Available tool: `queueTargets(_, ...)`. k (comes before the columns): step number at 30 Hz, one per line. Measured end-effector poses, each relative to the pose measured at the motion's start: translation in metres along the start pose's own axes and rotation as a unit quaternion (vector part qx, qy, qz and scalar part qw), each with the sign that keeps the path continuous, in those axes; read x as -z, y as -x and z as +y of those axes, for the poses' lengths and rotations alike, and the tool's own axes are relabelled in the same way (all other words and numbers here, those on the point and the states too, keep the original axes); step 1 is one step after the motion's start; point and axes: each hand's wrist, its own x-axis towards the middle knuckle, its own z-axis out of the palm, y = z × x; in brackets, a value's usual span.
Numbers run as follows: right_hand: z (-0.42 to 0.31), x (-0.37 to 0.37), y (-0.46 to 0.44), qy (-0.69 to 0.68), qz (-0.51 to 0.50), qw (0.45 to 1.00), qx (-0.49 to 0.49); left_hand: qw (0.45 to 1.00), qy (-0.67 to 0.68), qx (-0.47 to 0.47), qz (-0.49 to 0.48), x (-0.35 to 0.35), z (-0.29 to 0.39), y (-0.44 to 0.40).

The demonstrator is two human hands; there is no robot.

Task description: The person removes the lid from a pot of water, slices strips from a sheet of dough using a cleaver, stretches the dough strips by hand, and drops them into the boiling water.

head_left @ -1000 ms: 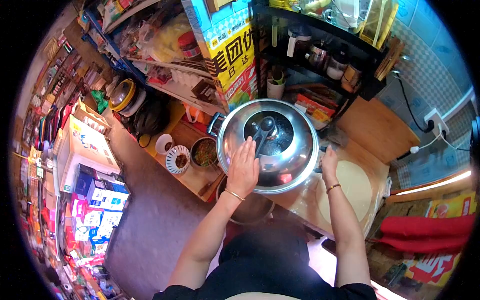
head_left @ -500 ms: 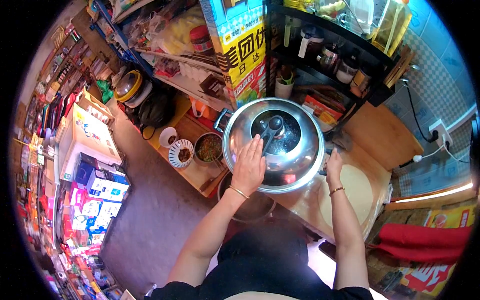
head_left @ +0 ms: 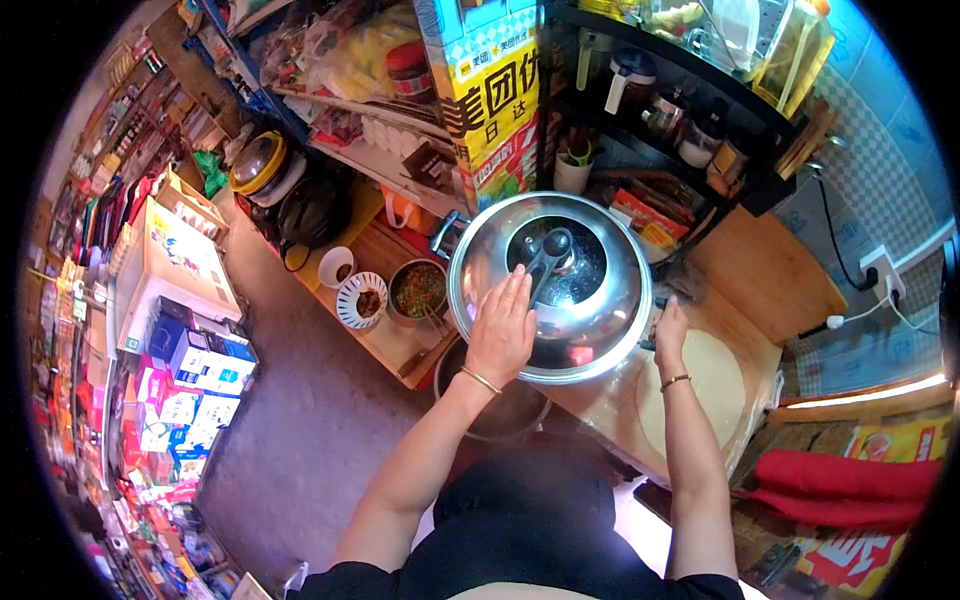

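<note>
A wide pan is topped by a shiny metal lid (head_left: 615,310) with a dark glass centre and a black knob (head_left: 557,245). My left hand (head_left: 503,325) lies flat on the lid's near left part, fingers stretched out towards the knob. At the right side my right hand (head_left: 668,325) is closed round the pan's dark handle (head_left: 648,346). A second handle (head_left: 449,236) sticks out at the far left. The lid hides what the pan holds. Beside my right wrist, a large round dough sheet (head_left: 708,390) rests on the board.
To the left stand a bowl of chopped food (head_left: 418,292), a striped bowl (head_left: 362,300) and a small white bowl (head_left: 336,266). Below the pan is a large round basin (head_left: 490,420). A black shelf (head_left: 630,115) with jars rises behind; red cloth (head_left: 850,485) lies at right.
The view has shifted slightly, so the surroundings sit a little differently. Both hands keep their places on the lid and the pan handle.
</note>
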Motion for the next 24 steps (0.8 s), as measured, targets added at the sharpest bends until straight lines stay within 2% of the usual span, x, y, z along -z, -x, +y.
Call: queueTargets(24, 0.003, 0.0, -0.003, -0.026, -0.005, 1.0, -0.015, 0.999, 0.034, 0.009, -0.004, 0.001, 0.0, 0.0)
